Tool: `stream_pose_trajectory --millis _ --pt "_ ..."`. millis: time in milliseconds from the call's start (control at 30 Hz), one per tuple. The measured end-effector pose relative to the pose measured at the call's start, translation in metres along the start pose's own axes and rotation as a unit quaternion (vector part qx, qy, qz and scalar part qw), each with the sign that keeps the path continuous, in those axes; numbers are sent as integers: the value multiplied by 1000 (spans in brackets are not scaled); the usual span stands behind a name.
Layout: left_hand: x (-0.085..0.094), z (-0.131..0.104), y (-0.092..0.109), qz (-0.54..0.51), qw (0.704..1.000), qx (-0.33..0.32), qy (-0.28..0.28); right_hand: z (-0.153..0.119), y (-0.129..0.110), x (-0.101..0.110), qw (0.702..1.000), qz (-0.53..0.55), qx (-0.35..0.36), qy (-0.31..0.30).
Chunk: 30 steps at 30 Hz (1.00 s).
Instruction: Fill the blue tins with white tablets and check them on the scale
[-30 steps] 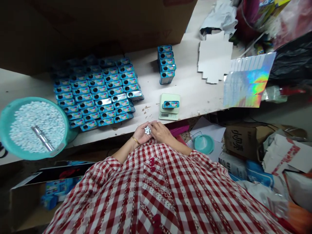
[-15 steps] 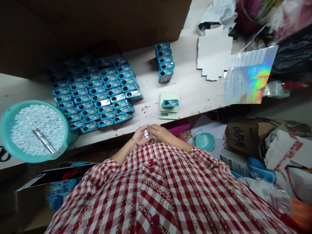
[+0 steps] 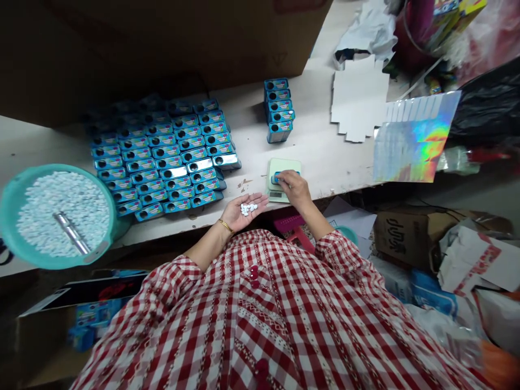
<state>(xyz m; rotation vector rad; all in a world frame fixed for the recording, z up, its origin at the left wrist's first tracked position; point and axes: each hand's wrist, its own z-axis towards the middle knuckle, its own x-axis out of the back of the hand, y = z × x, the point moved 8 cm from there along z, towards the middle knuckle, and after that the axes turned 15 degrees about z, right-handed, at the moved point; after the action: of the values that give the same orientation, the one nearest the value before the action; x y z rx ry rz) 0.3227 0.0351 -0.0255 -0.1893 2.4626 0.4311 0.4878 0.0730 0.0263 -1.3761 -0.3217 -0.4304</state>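
My left hand point(image 3: 240, 212) lies palm up at the table's front edge, with a small heap of white candies point(image 3: 248, 208) on the palm. Just right of it, my right hand point(image 3: 294, 187) is over the pale green scale point(image 3: 285, 163). Its fingers are pinched at the blue tin point(image 3: 274, 177) that lies on the scale and partly cover it; what the fingertips hold is too small to make out. Behind the scale is a short row of blue tins point(image 3: 279, 127). Many more blue tins point(image 3: 177, 193) stand packed together on the left.
A turquoise basin point(image 3: 106, 246) of pale candies, with a metal scoop point(image 3: 72, 233) in it, is at the far left. A large cardboard box point(image 3: 162, 43) looms behind the tins. White cut card point(image 3: 359, 97) and a shiny holographic sheet point(image 3: 406, 154) lie on the right.
My right hand has moved from beside my left hand up and right to the tin on the scale. My left hand has spread out, showing more of the candies.
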Motion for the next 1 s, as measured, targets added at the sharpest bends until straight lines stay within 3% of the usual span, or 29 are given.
stream_pose_trajectory --millis 100,267,433,700,1000 --pt "10 -3 -5 -9 1000 7 17 -4 -1 12 999 -42 11 29" --pt "37 -15 -12 -24 997 14 71 -25 -10 50 989 -84 -1 119" --pt "68 -27 -15 -33 991 11 132 -42 11 75 983 -59 -47 166" --pt "75 -35 -12 -18 990 -5 140 -29 31 53 996 -57 -49 48" --pt "89 -44 -9 -5 988 -4 157 -15 36 37 995 -91 -39 7"
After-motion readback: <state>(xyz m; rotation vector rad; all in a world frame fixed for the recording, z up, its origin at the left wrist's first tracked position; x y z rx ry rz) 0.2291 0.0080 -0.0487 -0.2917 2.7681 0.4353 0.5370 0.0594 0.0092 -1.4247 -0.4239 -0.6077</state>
